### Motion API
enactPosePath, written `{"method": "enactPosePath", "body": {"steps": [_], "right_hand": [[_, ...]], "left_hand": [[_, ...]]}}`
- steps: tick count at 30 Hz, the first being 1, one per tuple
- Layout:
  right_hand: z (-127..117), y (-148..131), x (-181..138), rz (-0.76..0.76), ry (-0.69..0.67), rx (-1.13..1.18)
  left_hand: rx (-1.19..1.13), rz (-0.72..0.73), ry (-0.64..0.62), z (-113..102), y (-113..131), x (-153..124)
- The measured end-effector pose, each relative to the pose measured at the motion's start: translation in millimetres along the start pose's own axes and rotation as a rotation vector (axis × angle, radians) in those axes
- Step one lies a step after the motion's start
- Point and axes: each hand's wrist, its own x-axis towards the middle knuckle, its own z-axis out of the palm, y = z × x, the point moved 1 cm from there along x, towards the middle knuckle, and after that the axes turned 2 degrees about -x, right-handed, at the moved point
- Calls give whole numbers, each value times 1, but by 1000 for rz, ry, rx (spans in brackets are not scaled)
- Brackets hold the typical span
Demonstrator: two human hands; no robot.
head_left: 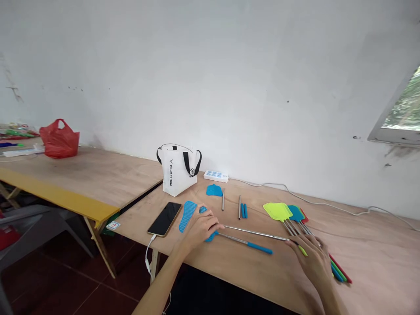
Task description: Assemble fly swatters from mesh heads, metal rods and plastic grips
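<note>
My left hand (201, 226) rests on a blue fly swatter head (187, 215) on the plywood table (361, 253), fingers curled over one end of a thin metal rod (256, 233). My right hand (311, 258) lies palm down on the handles of several finished fly swatters (285, 212), yellow, blue and red, fingertips at the rod's other end. A second rod with a blue grip (249, 243) lies just in front of it. Further back lie another blue head (214, 190), two short metal tubes (223, 199) and two blue grips (243, 211).
A black phone (164, 218) on a white cable lies left of my left hand. Behind it stands a white tote bag (179, 170), with a white power strip (215, 176) by the wall. A red plastic bag (59, 139) sits on the neighbouring yellow-edged table (65, 197).
</note>
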Motion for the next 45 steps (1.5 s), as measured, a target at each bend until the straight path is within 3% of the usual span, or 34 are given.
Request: {"method": "enactPosePath", "body": {"steps": [3,9,15,18,22,27,33,37,45], "right_hand": [[3,14,-8,23,-21,37],[11,7,-11,49,-89,110],[-4,2,1,64,-141,122],[-11,-29,14,24,-139,128],[-9,-94,30,-82,-186,133],[1,-133,31,-39,-153,132],[24,-133,6,13,-194,163],[34,-132,-3,-5,-249,130],[35,-135,-2,-31,-250,89]], "left_hand": [[-6,-33,-28,-1,-1,-1],[49,-70,-52,-3,1,-2],[130,-43,-39,-9,9,4],[113,1,-29,2,29,8],[114,77,-57,25,53,9],[121,88,-75,32,47,4],[140,101,-182,54,34,-5],[74,10,-254,70,26,-14],[-24,-116,-272,67,26,-15]]}}
